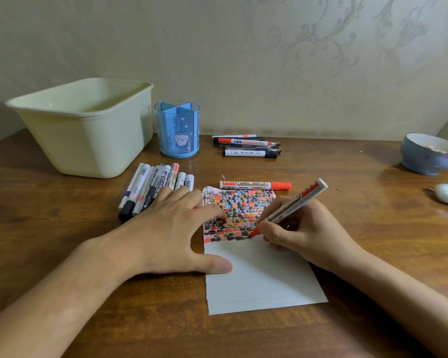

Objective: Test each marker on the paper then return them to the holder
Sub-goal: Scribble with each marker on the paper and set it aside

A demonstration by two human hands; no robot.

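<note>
Pinching a red whiteboard marker (292, 205), the right hand (303, 233) scribbles on lined paper (259, 275) pinned by the spread left hand (168, 228); light, short strokes suffice.

A glossy wooden worktop (347, 228) carries matt lined paper (259, 282), a translucent blue plastic holder (177, 130) and a smooth cream plastic tub (88, 130).

A brown wooden desk (373, 254) with visible grain is set against a pale wall (217, 47). Faint scrolling ornament is seen on the wallpaper above the desk's right end. Soft, even light is cast over the desk, and dull reflections are shown on it.
</note>
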